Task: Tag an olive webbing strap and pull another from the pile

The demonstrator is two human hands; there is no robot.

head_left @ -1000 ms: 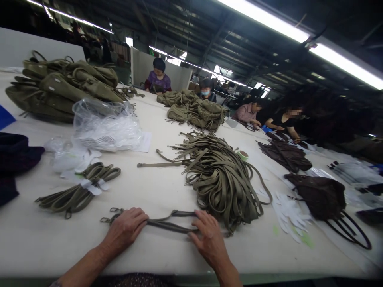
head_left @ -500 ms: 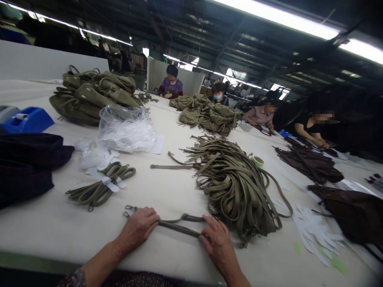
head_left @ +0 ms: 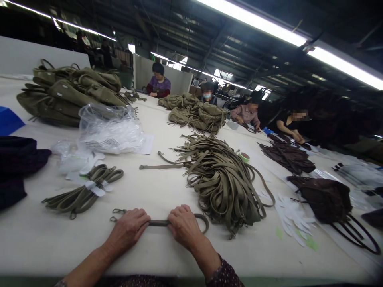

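An olive strap (head_left: 158,223) lies folded lengthwise near the table's front edge. My left hand (head_left: 130,227) is closed around it close to its metal clips, which stick out to the left. Further along, my right hand (head_left: 184,225) grips the same strap, and the strap's looped end shows beyond my fingers on the right. Right of my hands spreads a big heap of olive straps (head_left: 230,187) with metal hooks. Up and to the left rests a bundle of folded straps (head_left: 86,191), bound with white paper bands (head_left: 95,187).
Olive bags (head_left: 68,91) are piled at the back left, behind a clear plastic bag (head_left: 110,129). White paper strips (head_left: 291,217) and a dark brown bag (head_left: 321,197) lie to the right. Several people sit across the table; dark cloth (head_left: 20,167) is at the left.
My right hand has moved left along the strap, nearer my left hand. The two strap layers, spread apart before, now lie together. The camera view has turned slightly right.
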